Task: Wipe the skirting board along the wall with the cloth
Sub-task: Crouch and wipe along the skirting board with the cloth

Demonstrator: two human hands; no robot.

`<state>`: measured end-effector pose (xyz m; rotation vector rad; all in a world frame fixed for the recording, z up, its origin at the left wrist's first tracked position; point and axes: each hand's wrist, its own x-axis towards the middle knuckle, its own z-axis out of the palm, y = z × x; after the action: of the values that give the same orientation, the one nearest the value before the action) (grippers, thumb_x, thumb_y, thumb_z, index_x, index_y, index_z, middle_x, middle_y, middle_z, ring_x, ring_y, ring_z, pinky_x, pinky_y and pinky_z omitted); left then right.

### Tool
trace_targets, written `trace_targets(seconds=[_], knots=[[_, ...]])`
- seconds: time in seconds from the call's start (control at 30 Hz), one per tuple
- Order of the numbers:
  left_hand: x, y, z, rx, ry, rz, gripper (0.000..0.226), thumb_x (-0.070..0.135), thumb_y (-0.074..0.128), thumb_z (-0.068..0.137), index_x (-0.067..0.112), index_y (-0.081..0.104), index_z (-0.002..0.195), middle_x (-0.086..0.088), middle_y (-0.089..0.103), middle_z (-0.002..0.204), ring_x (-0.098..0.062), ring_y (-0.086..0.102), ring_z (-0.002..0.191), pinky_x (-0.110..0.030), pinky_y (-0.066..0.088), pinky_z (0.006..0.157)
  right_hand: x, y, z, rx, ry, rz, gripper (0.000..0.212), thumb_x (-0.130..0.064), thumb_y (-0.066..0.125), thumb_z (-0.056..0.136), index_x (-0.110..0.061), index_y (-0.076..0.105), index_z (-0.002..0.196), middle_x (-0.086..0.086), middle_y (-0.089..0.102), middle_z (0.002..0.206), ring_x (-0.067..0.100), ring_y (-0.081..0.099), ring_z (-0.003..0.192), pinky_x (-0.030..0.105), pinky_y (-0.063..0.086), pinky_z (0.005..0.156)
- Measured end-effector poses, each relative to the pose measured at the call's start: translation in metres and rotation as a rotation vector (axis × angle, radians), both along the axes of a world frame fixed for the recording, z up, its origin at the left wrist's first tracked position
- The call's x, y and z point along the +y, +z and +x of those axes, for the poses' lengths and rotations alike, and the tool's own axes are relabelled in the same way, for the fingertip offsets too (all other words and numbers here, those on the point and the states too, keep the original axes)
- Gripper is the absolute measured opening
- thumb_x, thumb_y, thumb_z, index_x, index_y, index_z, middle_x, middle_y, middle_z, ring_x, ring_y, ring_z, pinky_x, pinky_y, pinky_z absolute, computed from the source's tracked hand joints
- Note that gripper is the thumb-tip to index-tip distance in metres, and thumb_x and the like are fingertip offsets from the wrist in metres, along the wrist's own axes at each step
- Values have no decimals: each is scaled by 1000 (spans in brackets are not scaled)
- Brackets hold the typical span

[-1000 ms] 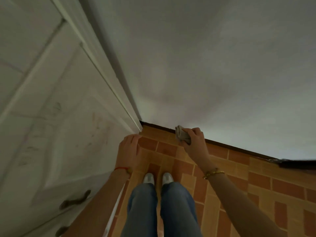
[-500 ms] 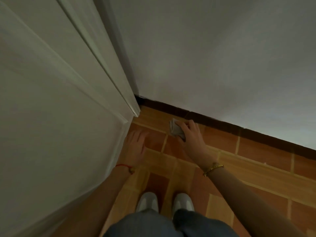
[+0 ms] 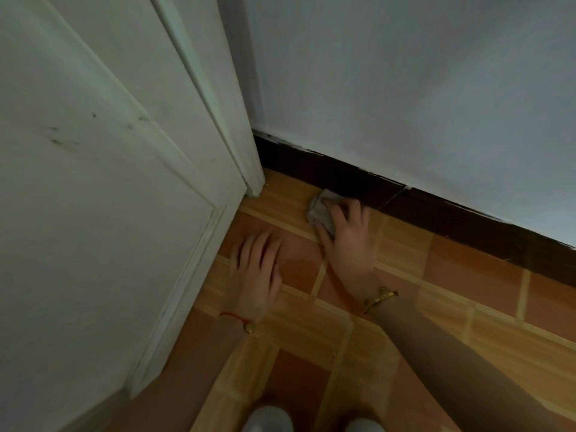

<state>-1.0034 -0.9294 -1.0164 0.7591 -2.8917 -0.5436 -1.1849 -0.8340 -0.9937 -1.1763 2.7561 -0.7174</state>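
The cloth (image 3: 321, 212) is small, grey and crumpled into a soft wad. It lies low in the far corner, on the floor (image 3: 467, 275) and up against the bottom of the skirting board (image 3: 436, 213). The skirting board is a very dark brown strip that runs along the foot of the pale wall (image 3: 405, 88), from the corner by the door off to the right. Its top edge looks rough where the wall paint meets it.

The right hand (image 3: 346, 241) holds the cloth, with its fingers and thumb bent around it, and presses it at the board. A gold bracelet (image 3: 378, 299) sits on that wrist.

The left hand (image 3: 258, 269) lies flat on the floor with its fingers straight and a little spread. It holds nothing. It is nearer than the cloth and just beside the white door (image 3: 109, 213) on the left. A red string (image 3: 233, 318) is tied around that wrist.

The floor has orange and red-brown tiles. Two light shoe tips (image 3: 268, 419) show at the near edge.
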Motion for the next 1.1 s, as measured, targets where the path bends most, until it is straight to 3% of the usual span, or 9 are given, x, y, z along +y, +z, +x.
trace_targets(seconds=[0.17, 0.37, 0.57, 0.67, 0.83, 1.1], knots=[[-1, -1, 2, 50, -3, -7, 51, 24, 41, 96, 9, 50, 144, -13, 47, 148, -30, 42, 137, -55, 27, 117, -53, -5, 14, 35, 156, -5, 43, -34, 64, 90, -11, 60, 126, 18, 52, 119, 36, 46, 108, 44, 48, 89], [-1, 0, 2, 75, -4, -17, 51, 22, 43, 95, 9, 50, 144, -12, 47, 147, -31, 42, 137, -53, 26, 118, -59, -2, 22, 82, 218, 26, 47, -40, 36, 98, -12, 59, 128, 17, 52, 123, 33, 45, 112, 40, 49, 87], [-2, -1, 2, 96, 1, -19, 51, 22, 43, 96, 10, 51, 145, -11, 46, 150, -29, 42, 138, -54, 27, 118, -18, -2, 12, 83, 40, 32, 32, -17, 58, 94, -12, 61, 125, 19, 50, 124, 36, 45, 111, 45, 50, 89], [-2, -1, 2, 94, -1, -28, 52, 22, 43, 95, 11, 50, 145, -11, 46, 150, -30, 42, 138, -55, 28, 117, -22, 0, 18, 68, 9, 33, 34, -19, 59, 93, -11, 60, 126, 21, 49, 125, 38, 45, 110, 46, 48, 92], [-2, -2, 2, 102, 3, -31, 52, 22, 43, 95, 10, 50, 145, -11, 46, 149, -30, 42, 138, -53, 26, 119, -47, 3, 21, 59, 167, 24, 37, -22, 62, 91, -13, 60, 127, 20, 53, 120, 38, 48, 105, 46, 50, 86], [-3, -4, 2, 125, 7, -14, 52, 22, 43, 94, 10, 52, 144, -11, 47, 150, -30, 42, 139, -55, 27, 118, -7, 8, 3, 112, -199, 24, 40, -41, 59, 92, -4, 63, 105, 16, 52, 108, 30, 46, 97, 39, 44, 81]])
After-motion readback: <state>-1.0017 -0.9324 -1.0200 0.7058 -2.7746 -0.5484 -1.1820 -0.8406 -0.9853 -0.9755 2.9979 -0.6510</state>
